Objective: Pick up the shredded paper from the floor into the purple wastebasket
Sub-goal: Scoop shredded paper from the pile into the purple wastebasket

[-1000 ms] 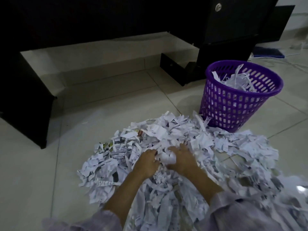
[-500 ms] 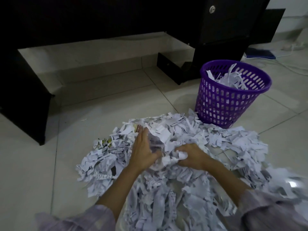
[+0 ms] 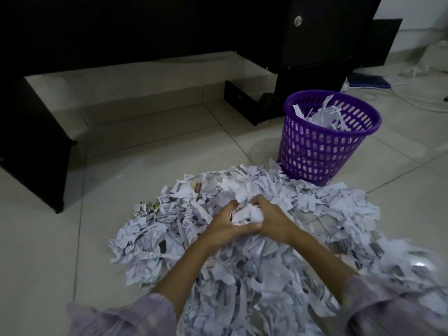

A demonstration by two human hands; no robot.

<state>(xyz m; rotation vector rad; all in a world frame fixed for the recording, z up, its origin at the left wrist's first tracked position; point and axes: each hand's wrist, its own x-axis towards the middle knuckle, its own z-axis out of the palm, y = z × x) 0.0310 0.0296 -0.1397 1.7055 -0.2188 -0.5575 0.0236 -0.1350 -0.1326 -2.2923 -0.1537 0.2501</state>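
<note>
Now both my hands are bunched around one wad of shredded paper, just above the pile on the floor.

From my head view, my left hand (image 3: 221,223) and my right hand (image 3: 271,220) meet thumb to thumb, fingers curled in, squeezing a crumpled clump of shreds (image 3: 244,213) between them. Beneath them the shredded paper (image 3: 254,263) spreads in a wide, loose heap over the pale tiled floor (image 3: 60,251): thin white strips and torn scraps, many with dark print, a few coloured bits at its far left edge. The heap's far edge reaches the foot of the purple wastebasket (image 3: 322,151), a slotted plastic bin standing upright, with white strips already poking above its rim. Dark furniture (image 3: 145,25) stands behind.
</note>
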